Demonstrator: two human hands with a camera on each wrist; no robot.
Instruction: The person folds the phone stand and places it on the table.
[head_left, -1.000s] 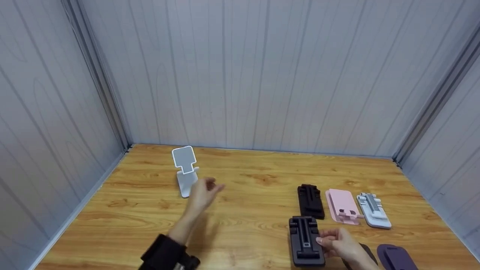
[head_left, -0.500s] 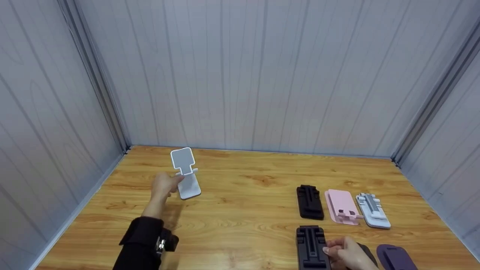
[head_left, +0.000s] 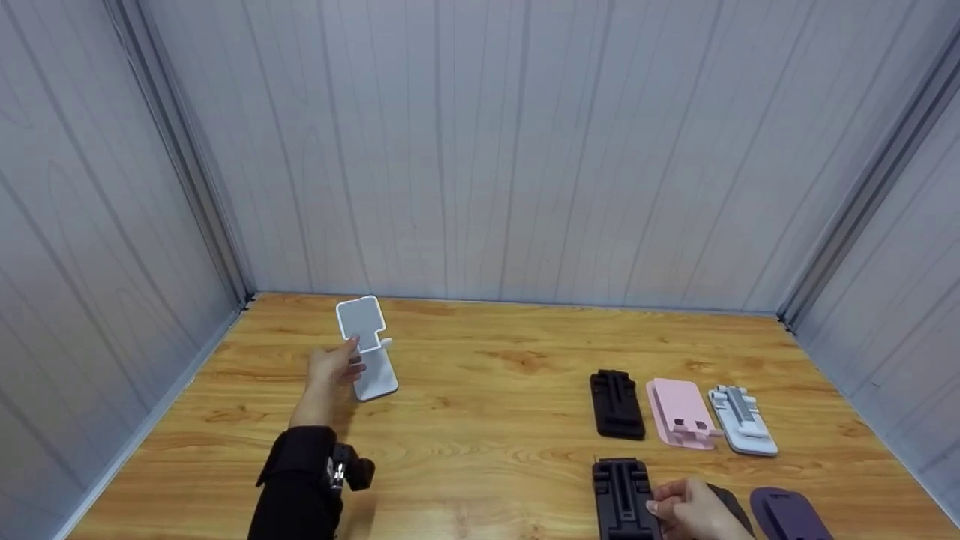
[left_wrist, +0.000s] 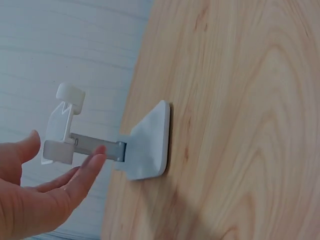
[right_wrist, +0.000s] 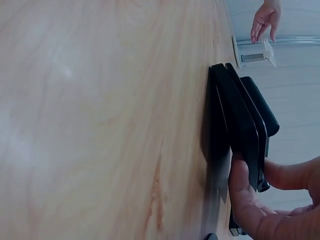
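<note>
A white phone stand (head_left: 375, 373) is unfolded on the back left of the table, its plate raised on a grey stem. At its left side is my left hand (head_left: 331, 366). In the left wrist view, that hand (left_wrist: 42, 200) has its thumb and fingers spread below the raised plate; a fingertip overlaps the stem (left_wrist: 95, 145), and contact is hard to tell. My right hand (head_left: 697, 510) pinches the right edge of a folded black phone stand (head_left: 624, 495) at the front. In the right wrist view, this black stand (right_wrist: 242, 120) is tilted, one edge near the table.
Behind the held stand, a smaller black stand (head_left: 617, 405), a pink stand (head_left: 679, 409) and a white folded stand (head_left: 742, 424) lie in a row. A purple stand (head_left: 787, 514) is at front right. Beside the right hand, a dark item (head_left: 731, 504) is partly hidden. Panel walls (head_left: 480, 150) enclose the table.
My left hand has gone from the right of the white stand to its left, then up toward its plate. My right hand has brought the black stand nearer the front.
</note>
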